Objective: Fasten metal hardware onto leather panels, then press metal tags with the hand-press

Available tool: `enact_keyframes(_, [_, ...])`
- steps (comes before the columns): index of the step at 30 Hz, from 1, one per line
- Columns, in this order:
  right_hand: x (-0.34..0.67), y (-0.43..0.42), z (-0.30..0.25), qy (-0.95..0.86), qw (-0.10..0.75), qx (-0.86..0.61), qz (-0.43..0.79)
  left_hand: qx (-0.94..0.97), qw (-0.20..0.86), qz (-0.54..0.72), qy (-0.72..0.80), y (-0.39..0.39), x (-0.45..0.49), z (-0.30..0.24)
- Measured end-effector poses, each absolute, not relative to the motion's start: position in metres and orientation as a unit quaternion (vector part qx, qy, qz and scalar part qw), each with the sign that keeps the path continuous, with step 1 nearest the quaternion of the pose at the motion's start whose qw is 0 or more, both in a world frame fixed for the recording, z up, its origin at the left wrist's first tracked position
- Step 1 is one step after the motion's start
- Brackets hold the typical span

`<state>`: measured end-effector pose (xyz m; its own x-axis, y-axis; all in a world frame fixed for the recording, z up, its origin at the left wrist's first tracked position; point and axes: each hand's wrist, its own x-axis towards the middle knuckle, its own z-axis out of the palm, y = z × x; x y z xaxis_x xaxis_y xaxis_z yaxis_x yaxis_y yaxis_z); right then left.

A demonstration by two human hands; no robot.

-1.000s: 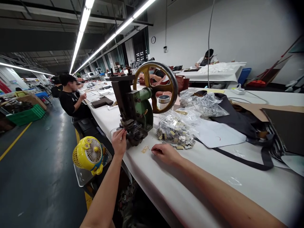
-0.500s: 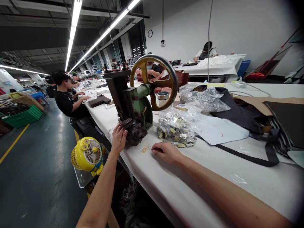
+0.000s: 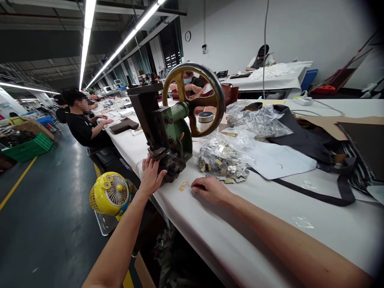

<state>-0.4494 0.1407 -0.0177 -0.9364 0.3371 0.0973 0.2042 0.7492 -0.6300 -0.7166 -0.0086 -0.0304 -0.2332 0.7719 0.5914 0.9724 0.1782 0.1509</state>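
A hand press with a green and dark metal body and a yellow-spoked handwheel stands upright on the white-covered table. My left hand lies against the near side of the press's base, its thumb spread away from the fingers. On the tabletop, to the right of the press, rests my right hand with its fingers curled in; whatever they may hold is hidden. Just left of its fingertips is a small tan patch on the cloth. Behind this hand lies a clear plastic bag of small metal pieces.
A yellow fan stands left of the table edge. White paper, a black strap and dark material lie to the right. A lidded jar is behind the handwheel. A co-worker sits farther along the table.
My left hand's thumb has spread outward, away from its fingers, beside the press base. My right hand stays at the same spot on the table. The view has shifted slightly.
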Motion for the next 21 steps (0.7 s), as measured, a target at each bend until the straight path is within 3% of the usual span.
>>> enact_keyframes(4, [-0.449,0.139,-0.022,-0.928,0.099,-0.147,0.328,-0.572,0.191,-0.234,-0.763,-0.009,-0.717,-0.016])
enact_keyframes(9, [-0.445,0.138,-0.01,-0.933,0.129,-0.123,0.314,-0.538,0.192,-0.31,-0.76,-0.005,-0.71,-0.025])
enact_keyframes(11, [-0.452,0.159,0.025,-0.932,0.213,-0.101,0.276,-0.516,0.19,-0.358,-0.754,-0.004,-0.705,-0.038])
enact_keyframes(15, [-0.495,0.242,0.155,-0.851,0.496,-0.152,0.087,-0.435,0.196,-0.493,-0.728,0.003,-0.697,-0.065])
enact_keyframes(18, [-0.534,0.295,0.238,-0.803,0.537,-0.253,0.052,-0.421,0.176,-0.507,-0.731,0.009,-0.697,-0.073])
enact_keyframes(21, [-0.554,0.318,0.233,-0.779,0.555,-0.268,0.117,-0.42,0.159,-0.5,-0.74,0.008,-0.698,-0.073])
